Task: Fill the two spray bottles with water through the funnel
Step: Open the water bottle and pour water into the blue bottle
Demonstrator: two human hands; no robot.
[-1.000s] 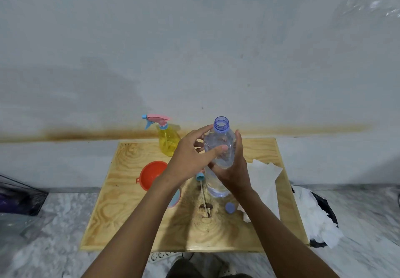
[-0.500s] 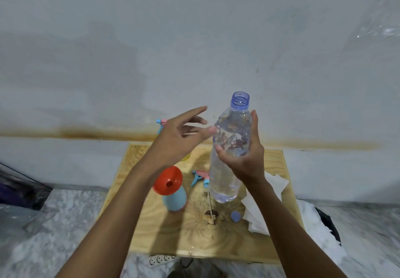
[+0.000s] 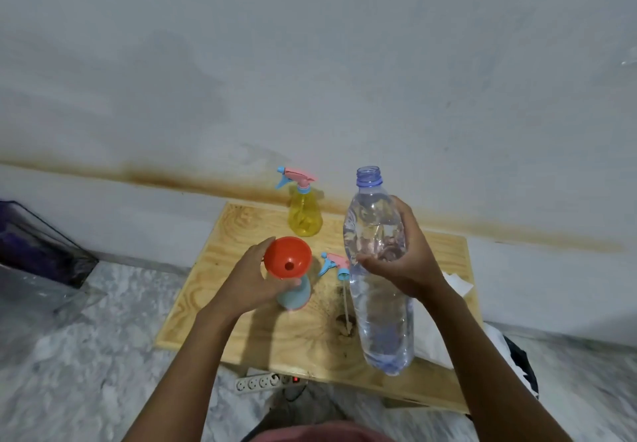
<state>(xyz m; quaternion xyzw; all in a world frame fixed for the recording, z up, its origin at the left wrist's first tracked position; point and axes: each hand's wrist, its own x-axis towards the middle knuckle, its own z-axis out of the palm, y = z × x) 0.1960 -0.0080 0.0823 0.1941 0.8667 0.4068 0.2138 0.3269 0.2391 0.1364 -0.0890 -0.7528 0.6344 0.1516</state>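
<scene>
A red funnel [image 3: 289, 258] sits in the neck of a light blue spray bottle [image 3: 294, 295] on the wooden table [image 3: 241, 307]. My left hand [image 3: 250, 278] grips that bottle just under the funnel. My right hand [image 3: 401, 255] holds a large clear water bottle [image 3: 381, 307], uncapped and upright, lifted above the table's right half. The blue bottle's pink and blue spray head [image 3: 333, 264] with its tube lies on the table between the two. A yellow spray bottle [image 3: 304, 216] with its head on stands at the back.
White tissue paper [image 3: 455, 285] lies at the table's right edge, behind my right arm. A power strip [image 3: 263, 381] lies on the marble floor by the front edge. A dark bin [image 3: 38, 245] stands at the left by the wall.
My left hand let go of the water bottle and dropped to grip the blue spray bottle under the funnel. My right hand alone now holds the water bottle, lifted off the table.
</scene>
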